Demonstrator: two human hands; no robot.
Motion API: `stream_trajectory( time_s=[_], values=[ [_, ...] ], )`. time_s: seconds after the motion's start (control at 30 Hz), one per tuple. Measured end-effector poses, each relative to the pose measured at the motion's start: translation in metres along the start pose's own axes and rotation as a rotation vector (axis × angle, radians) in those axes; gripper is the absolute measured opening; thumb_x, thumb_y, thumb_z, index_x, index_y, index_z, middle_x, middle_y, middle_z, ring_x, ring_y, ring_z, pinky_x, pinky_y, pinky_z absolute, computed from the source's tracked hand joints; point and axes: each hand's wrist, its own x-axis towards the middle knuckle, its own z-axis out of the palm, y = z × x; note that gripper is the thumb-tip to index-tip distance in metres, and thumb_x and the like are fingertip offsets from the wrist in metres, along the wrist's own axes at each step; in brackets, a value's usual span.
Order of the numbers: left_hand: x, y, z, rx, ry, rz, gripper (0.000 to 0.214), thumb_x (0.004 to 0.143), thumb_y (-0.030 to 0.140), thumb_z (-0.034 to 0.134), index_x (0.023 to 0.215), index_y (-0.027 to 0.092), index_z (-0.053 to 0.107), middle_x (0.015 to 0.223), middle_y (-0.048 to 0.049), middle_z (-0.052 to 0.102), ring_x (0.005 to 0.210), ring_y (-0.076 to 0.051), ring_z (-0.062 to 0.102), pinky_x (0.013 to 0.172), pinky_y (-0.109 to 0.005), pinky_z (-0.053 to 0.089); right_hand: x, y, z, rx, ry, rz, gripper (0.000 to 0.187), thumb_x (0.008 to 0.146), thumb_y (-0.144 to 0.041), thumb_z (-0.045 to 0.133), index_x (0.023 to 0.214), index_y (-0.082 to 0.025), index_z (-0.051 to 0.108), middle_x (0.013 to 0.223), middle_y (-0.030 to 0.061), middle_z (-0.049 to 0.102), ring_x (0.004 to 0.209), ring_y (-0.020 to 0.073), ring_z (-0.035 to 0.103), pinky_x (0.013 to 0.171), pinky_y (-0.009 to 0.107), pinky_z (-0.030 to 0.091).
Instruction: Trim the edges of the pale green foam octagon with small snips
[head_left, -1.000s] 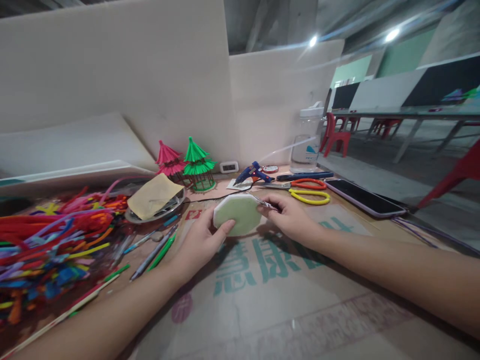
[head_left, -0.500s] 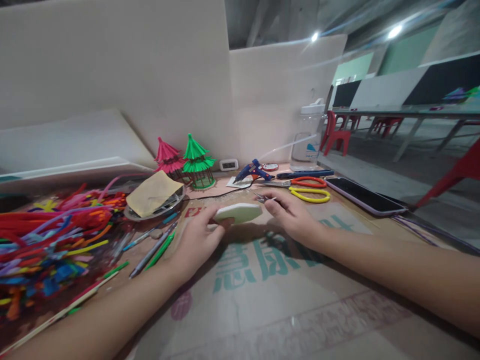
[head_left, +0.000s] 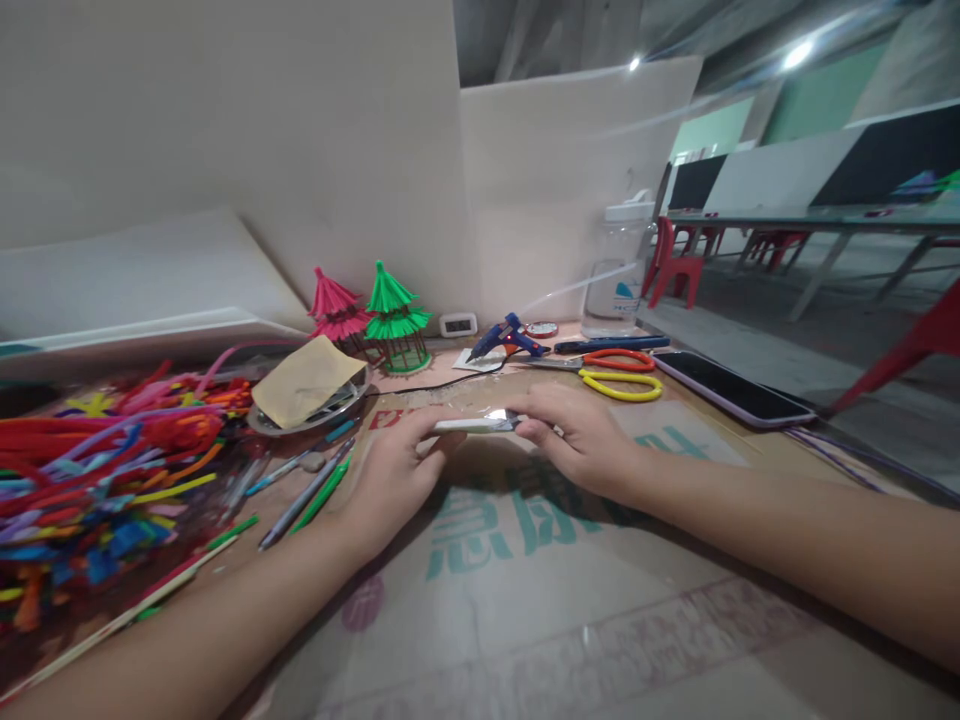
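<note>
My left hand (head_left: 394, 472) is closed on the left edge of a flat octagonal pale green piece (head_left: 469, 426), now seen edge-on just above the cardboard sheet (head_left: 525, 590). My right hand (head_left: 577, 435) is closed at the piece's right edge, pinching a small metal tool (head_left: 501, 415) against it. The two hands are a piece-width apart at the middle of the sheet.
A heap of coloured pipe cleaners (head_left: 97, 470) lies left, with pens (head_left: 307, 500) and a metal dish under yellow paper (head_left: 307, 385). Behind stand pink (head_left: 337, 310) and green (head_left: 394, 320) pavilion models, a glue gun (head_left: 506, 338), scissors (head_left: 611, 372), a phone (head_left: 731, 388) and a jar (head_left: 619, 270).
The green piece has tipped from facing me to lying flat and edge-on. Both hands lowered slightly with it and stayed closed on its edges.
</note>
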Motion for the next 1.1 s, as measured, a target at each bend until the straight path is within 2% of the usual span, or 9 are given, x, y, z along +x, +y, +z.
stream_trajectory(
  time_s=[0.3, 0.73, 1.0, 1.1],
  values=[
    [0.0000, -0.0007, 0.0007, 0.024, 0.014, 0.009, 0.021, 0.086, 0.021, 0.056, 0.104, 0.021, 0.067, 0.100, -0.0042, 0.071, 0.094, -0.021, 0.066, 0.087, -0.033, 0.052, -0.0013, 0.0011, 0.0022, -0.006, 0.010, 0.006, 0.024, 0.097, -0.032, 0.050, 0.106, -0.019, 0.069, 0.087, 0.0043, 0.072, 0.078, 0.0183, 0.063, 0.070, 0.031, 0.047],
    [0.0005, 0.0036, 0.0000, 0.039, -0.003, 0.000, 0.021, 0.087, 0.023, 0.055, 0.104, 0.020, 0.067, 0.099, -0.0045, 0.071, 0.092, -0.021, 0.066, 0.084, -0.033, 0.052, 0.0006, -0.0031, -0.0004, -0.034, 0.007, 0.007, 0.032, 0.100, -0.036, 0.043, 0.104, -0.019, 0.069, 0.079, 0.0044, 0.069, 0.074, 0.0182, 0.060, 0.066, 0.030, 0.045],
    [0.0009, 0.0011, 0.0009, 0.040, 0.013, -0.004, 0.021, 0.090, 0.027, 0.055, 0.106, 0.020, 0.068, 0.100, -0.0045, 0.072, 0.093, -0.021, 0.066, 0.084, -0.032, 0.052, 0.0001, 0.0004, 0.0025, 0.048, 0.060, 0.091, 0.025, 0.097, -0.030, 0.048, 0.106, -0.017, 0.067, 0.098, 0.0079, 0.072, 0.088, 0.0203, 0.065, 0.077, 0.033, 0.050],
    [0.0009, -0.0006, 0.0010, 0.030, 0.024, -0.004, 0.021, 0.090, 0.027, 0.055, 0.106, 0.021, 0.067, 0.104, -0.0051, 0.072, 0.097, -0.021, 0.066, 0.088, -0.034, 0.052, -0.0002, 0.0016, 0.0025, 0.044, 0.048, 0.099, 0.026, 0.096, -0.031, 0.048, 0.104, -0.018, 0.068, 0.095, 0.0077, 0.072, 0.085, 0.0206, 0.065, 0.075, 0.034, 0.050]
  ],
)
